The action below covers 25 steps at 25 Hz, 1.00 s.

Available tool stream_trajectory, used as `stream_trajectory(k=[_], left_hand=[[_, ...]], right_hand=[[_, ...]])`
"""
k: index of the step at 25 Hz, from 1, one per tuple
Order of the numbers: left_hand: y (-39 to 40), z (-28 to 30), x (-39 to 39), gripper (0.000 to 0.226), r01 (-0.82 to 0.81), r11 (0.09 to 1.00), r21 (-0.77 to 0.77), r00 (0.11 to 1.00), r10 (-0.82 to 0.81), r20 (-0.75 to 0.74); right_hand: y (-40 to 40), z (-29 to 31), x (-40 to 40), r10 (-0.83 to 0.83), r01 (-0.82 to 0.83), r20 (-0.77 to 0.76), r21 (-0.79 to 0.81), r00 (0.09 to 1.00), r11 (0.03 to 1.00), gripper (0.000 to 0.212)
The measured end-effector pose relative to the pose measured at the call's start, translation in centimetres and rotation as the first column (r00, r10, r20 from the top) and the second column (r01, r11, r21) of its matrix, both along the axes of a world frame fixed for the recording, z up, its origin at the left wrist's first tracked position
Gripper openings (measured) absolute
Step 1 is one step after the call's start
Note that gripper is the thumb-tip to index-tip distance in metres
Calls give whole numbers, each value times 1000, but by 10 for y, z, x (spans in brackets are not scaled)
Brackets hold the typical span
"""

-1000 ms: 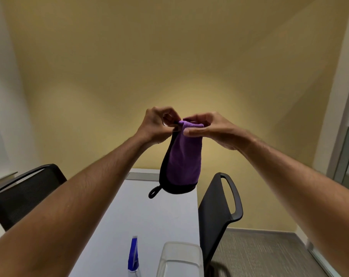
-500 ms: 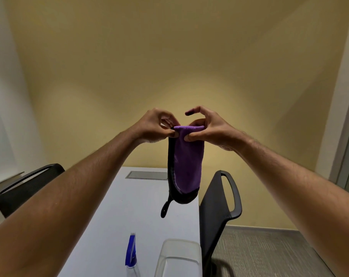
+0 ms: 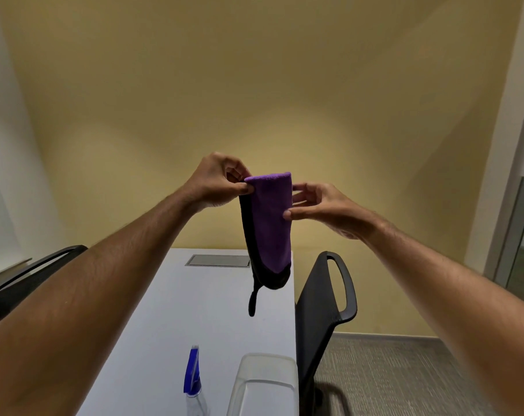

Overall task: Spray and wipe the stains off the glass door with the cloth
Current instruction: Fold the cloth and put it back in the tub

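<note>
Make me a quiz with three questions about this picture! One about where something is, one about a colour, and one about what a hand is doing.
1. Where is the spray bottle?
A. On the table
B. On the floor
C. On a chair

2. What colour is the main face of the cloth?
A. Green
B. Purple
C. White

3. What is the left hand doing?
A. Resting flat on the table
B. Holding the spray bottle
C. Pinching the top of the cloth

Answers:
1 A, the bottle stands on the white table near the bottom edge of the view.
2 B, the hanging cloth is purple with black trim.
3 C, its fingers pinch the cloth's upper left corner, while the right hand touches its right edge.
</note>
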State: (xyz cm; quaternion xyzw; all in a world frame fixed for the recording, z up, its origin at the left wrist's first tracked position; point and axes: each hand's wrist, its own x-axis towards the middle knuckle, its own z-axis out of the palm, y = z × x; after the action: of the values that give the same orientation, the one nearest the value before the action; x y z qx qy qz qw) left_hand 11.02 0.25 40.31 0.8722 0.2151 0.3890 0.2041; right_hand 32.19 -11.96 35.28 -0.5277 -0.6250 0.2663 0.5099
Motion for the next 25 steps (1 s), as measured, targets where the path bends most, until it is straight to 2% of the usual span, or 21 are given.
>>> stream_trajectory(k=[5,11,17,22,25], left_hand=[[5,5,-7,16,-48,994,-94,984,63,168],[1,7,-5,13,-50,989,-139,969,82,233],[9,4,-16,11,-61,986,-157,971,95,217],[19,-5,-26,11,-33,975,-219,975,79,205],[24,-13,-39,17,7,961,-275,995,21,97]], right_hand=[[-5,-38,6,-15,23,50,-148,999,989,71],[0,-51,-9,-6,5,-12,-81,1000,997,42],[6,-51,-11,-81,80,-65,-13,995,997,31],[9,-45,-9,-86,87,16,-48,996,995,29],[9,-38,-2,-102,109,91,-67,991,992,24]])
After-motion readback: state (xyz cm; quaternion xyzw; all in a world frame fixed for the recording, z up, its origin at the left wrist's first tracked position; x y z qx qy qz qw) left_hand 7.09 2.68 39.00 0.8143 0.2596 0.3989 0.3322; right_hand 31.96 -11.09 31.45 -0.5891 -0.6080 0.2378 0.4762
